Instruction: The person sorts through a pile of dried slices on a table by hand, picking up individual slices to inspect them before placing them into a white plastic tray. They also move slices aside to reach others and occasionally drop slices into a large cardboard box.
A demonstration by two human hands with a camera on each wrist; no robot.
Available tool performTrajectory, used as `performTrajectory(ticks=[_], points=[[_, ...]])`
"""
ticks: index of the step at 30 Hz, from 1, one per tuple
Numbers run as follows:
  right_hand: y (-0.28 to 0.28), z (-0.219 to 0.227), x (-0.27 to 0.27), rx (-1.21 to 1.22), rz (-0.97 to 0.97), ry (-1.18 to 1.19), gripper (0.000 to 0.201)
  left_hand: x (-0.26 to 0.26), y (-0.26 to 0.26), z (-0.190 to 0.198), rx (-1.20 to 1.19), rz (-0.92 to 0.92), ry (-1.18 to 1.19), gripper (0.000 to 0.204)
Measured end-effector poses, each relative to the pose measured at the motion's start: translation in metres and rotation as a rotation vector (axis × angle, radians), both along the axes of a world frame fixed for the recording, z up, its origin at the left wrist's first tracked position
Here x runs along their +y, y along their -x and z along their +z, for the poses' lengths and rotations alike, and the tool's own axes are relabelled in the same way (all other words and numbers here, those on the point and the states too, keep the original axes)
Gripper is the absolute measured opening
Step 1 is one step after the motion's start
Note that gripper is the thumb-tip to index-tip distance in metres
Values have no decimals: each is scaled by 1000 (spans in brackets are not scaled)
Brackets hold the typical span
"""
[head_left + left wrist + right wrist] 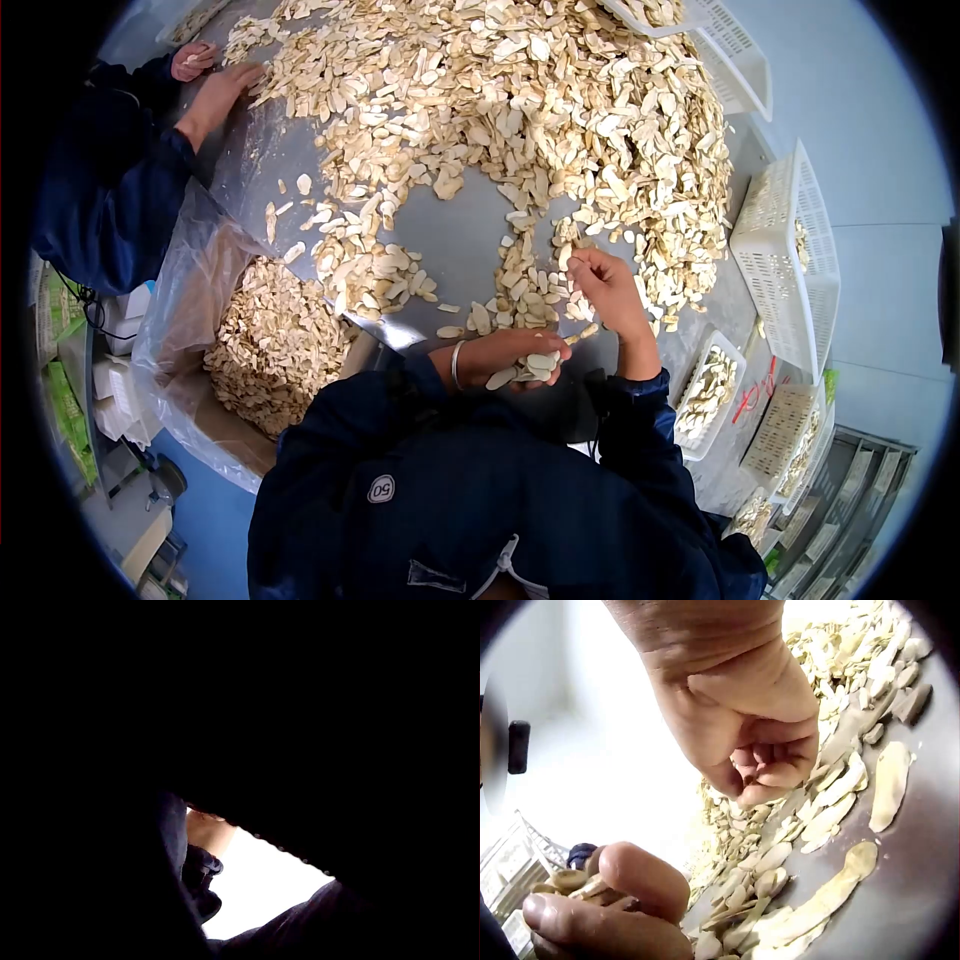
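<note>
Pale, dried-looking slices (560, 110) are heaped and scattered over the grey metal table (450, 235). My left hand (495, 353), with a bangle at its wrist, holds several slices (538, 367) close in front of my body. In the right wrist view its thumb and fingers close round them. My right hand (612, 290) is just beyond it, low over a strip of loose slices (515, 275). Its fingers curl in toward the thumb, and no slice shows between them in the right wrist view. The left wrist view is mostly dark, with part of a sleeve (174, 832) showing.
A box with a clear plastic liner (175, 310), filled with smaller pieces (270, 340), stands at the left. Another person's hand (215, 105) reaches the heap at far left. White slotted baskets (765, 300) and a white tray (738, 365) line the right side.
</note>
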State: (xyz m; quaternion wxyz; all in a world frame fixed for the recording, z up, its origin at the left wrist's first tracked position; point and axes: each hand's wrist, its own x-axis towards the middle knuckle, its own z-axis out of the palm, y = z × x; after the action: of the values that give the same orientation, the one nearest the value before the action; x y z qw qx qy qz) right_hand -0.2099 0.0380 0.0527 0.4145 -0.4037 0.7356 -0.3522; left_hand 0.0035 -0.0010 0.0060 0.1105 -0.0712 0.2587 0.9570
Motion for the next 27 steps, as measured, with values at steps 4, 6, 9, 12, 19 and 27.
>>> performTrajectory(ticks=[4, 6, 9, 12, 19, 27], points=[[1, 14, 0, -192, -51, -78, 19, 0, 0, -1, -9, 3, -41, 39], [1, 17, 2, -220, -63, -90, 18, 0, 0, 1, -33, 5, -66, 41], [6, 24, 9, -281, 115, -91, 19, -2, 0, 6, -48, 32, -102, 44], [0, 48, 13, -463, 452, -180, 22, -3, -2, 7, -43, 75, -164, 45], [-30, 22, -44, 387, 223, 229, 22, 0, 0, 0, -35, 69, -138, 38], [-48, 25, -51, 366, 515, 122, 23, -3, -1, 1, 36, 50, -101, 31]])
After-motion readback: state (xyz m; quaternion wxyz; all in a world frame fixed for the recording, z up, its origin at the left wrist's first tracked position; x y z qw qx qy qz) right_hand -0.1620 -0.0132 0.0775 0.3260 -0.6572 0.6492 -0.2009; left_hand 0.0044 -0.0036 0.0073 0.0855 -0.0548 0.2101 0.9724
